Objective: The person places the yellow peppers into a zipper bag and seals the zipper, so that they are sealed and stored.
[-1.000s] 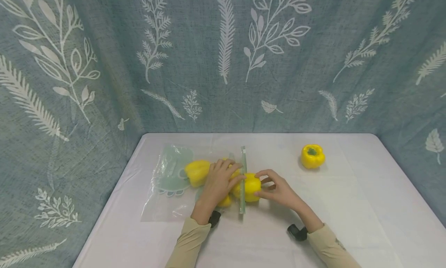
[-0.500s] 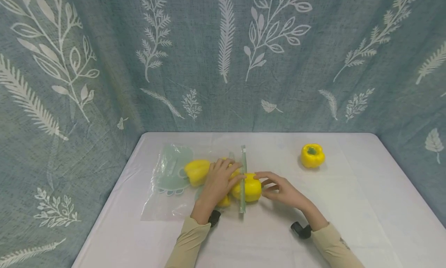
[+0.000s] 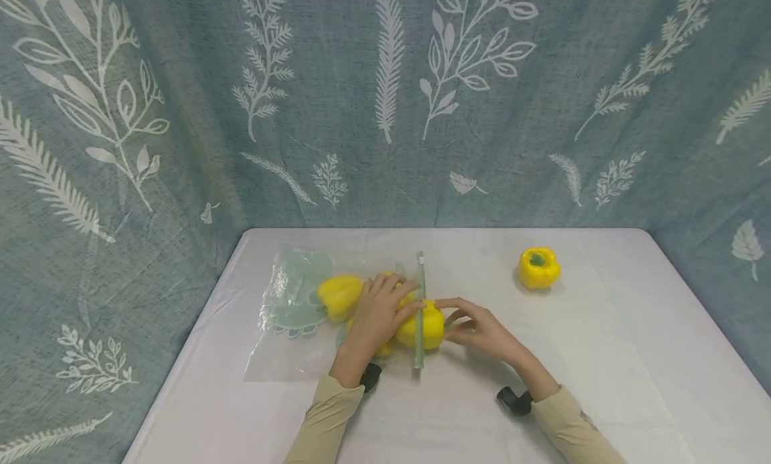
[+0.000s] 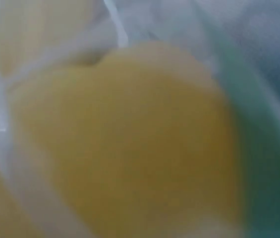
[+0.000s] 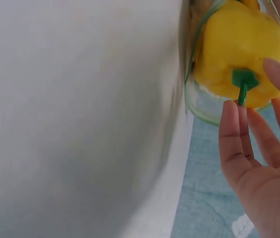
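Observation:
A clear zip bag (image 3: 265,357) with a green zip strip (image 3: 419,270) lies on the white table, several yellow bell peppers inside. My left hand (image 3: 379,310) lies over the bag, holding its upper layer near the strip. At the bag's mouth, a yellow bell pepper (image 3: 432,329) sits partly past the strip. The right wrist view shows its green stem (image 5: 245,79) facing outward, within the raised mouth. My right hand (image 3: 482,327) touches this pepper with its fingertips, fingers spread and slightly bent. Blurred yellow pepper (image 4: 140,144) fills the left wrist view beside the green strip.
Another yellow bell pepper (image 3: 539,268) stands alone toward the back right of the table (image 3: 602,357). A blue-green curtain (image 3: 337,116) with white leaf prints hangs behind the table and along its sides.
The pepper at the mouth has shifted left, deeper into the bag. My right hand drew back slightly, then came left with it. The left hand stays in place.

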Demonstrator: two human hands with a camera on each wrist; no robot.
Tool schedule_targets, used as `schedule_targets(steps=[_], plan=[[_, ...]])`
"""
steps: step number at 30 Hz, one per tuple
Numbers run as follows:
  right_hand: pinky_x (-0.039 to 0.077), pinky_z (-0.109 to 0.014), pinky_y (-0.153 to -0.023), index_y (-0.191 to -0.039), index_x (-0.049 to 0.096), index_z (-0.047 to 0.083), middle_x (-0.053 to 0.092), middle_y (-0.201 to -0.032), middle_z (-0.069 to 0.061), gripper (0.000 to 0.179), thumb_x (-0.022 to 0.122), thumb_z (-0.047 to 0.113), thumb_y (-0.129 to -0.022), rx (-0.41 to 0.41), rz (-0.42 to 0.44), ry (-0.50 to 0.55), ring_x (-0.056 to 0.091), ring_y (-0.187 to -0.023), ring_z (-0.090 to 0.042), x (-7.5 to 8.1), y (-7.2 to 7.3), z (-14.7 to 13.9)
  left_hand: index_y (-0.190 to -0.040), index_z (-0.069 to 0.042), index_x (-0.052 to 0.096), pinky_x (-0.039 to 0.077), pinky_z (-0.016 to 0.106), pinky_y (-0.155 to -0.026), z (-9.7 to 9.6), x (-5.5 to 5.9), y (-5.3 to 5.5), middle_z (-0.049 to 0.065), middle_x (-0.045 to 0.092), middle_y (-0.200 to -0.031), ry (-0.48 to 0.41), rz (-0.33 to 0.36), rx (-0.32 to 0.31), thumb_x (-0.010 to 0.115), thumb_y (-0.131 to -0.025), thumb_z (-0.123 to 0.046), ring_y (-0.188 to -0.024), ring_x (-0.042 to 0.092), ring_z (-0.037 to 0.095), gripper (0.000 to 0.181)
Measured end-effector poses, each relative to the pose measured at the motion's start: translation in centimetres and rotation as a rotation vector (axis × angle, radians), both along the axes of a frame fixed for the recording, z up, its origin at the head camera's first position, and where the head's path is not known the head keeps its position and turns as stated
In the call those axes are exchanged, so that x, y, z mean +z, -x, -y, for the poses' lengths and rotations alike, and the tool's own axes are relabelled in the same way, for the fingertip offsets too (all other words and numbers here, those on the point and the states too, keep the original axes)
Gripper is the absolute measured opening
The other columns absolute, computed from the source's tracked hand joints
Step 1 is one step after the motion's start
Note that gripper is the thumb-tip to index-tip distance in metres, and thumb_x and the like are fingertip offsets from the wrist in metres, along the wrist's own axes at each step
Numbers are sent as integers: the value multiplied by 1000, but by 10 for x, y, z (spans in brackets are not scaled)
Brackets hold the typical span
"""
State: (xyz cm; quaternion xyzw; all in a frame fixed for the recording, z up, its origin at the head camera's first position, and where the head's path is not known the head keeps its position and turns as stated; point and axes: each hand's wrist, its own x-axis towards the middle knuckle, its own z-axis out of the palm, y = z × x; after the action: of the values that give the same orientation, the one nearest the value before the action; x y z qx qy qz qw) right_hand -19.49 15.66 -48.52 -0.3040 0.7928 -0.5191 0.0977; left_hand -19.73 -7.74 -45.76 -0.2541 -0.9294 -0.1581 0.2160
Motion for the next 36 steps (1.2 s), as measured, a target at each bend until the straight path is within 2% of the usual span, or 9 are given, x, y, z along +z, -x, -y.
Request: schedule_targets(steps=[8, 12, 16, 19, 28, 36], plan=[[50, -28, -85, -129, 48, 6, 54, -126, -14, 52, 70, 10, -81, -69, 42, 13, 59, -103, -28, -3, -2, 5, -116, -24, 61, 38, 33, -76, -1, -1, 0, -1, 56, -112, 7, 6, -2, 53, -88, -50, -98, 49, 19, 39], [50, -38, -87, -128, 48, 2, 54, -123, -18, 50, 68, 5, -83, -90, 54, -7, 58, -105, -33, 9, -8, 10, -116, -24, 61, 37, 31, -74, -1, -2, 0, -1, 56, -111, 2, 13, -5, 52, -88, -50, -97, 49, 19, 39], [48, -42, -90, -127, 49, 6, 54, -125, -15, 47, 68, 11, -84, -91, 55, -6, 55, -111, -35, 8, -9, 12, -116, -25, 61, 36, 31, -74, -1, -1, 0, -1, 56, -112, 4, 27, -4, 52, -88, -50, -97, 48, 19, 39], [48, -39, -91, -126, 50, 14, 55, -126, -9, 47, 69, 21, -83, -97, 47, -2, 54, -113, -32, -5, -4, 11, -116, -24, 61, 37, 31, -75, -1, -1, 0, -1, 56, -112, 0, 30, -9, 52, -88, -50, -97, 48, 19, 39], [50, -36, -88, -124, 53, 16, 57, -124, -4, 46, 70, 25, -83, -99, 15, -24, 57, -109, -26, -4, -6, 16, -117, -24, 61, 38, 33, -78, -1, 0, -1, 0, 56, -113, -12, 33, -16, 51, -88, -50, -99, 50, 20, 40], [48, -35, -89, -127, 52, 18, 56, -127, -2, 47, 69, 24, -83, -42, 19, -30, 55, -111, -24, -6, -8, 16, -119, -24, 60, 39, 34, -79, -2, -1, -2, 0, 56, -114, -3, 45, -5, 51, -89, -50, -101, 49, 20, 41]])
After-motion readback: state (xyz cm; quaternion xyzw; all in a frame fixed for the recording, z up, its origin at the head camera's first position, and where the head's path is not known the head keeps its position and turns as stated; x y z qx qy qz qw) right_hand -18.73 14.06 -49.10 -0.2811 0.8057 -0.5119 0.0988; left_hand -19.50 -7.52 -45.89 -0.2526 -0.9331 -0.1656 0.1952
